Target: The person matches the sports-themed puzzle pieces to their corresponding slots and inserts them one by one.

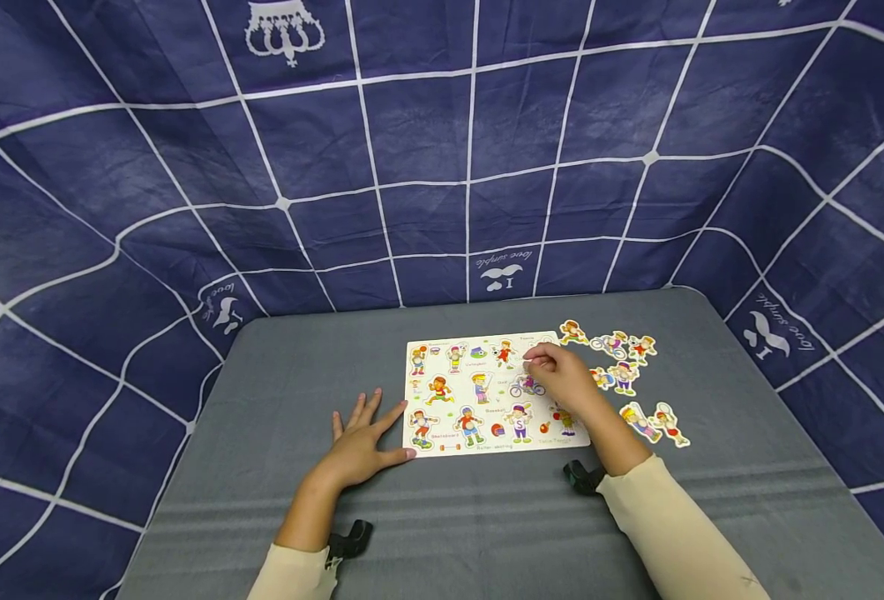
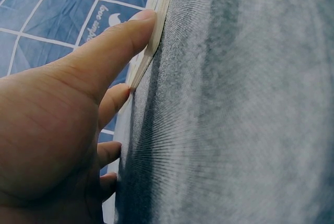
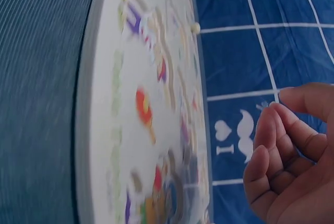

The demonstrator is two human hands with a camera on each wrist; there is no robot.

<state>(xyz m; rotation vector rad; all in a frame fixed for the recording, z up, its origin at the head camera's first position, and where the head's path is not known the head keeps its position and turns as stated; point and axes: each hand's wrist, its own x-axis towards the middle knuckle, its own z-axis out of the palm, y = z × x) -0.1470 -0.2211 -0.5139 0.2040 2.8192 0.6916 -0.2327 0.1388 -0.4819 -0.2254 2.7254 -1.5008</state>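
A white puzzle board (image 1: 456, 421) with printed sports figures lies on the grey table in the head view. My left hand (image 1: 361, 450) spreads its fingers at the board's left side, thumb on the lower left corner; the left wrist view shows the thumb (image 2: 117, 44) against the board's edge. Over the board's right part, my right hand (image 1: 565, 382) hangs with bent fingers, thumb and index tips close together. In the right wrist view no piece shows between those fingertips. A cyclist picture (image 1: 526, 386) and a soccer-player figure (image 1: 505, 355) are close to the fingertips.
Several cut-out figure pieces lie right of the board, among them a runner (image 1: 573, 332), a cyclist piece (image 1: 612, 343) and a racket player (image 1: 670, 425). Blue curtains (image 1: 427, 133) with white lines enclose the table (image 1: 479, 517) at the back and sides.
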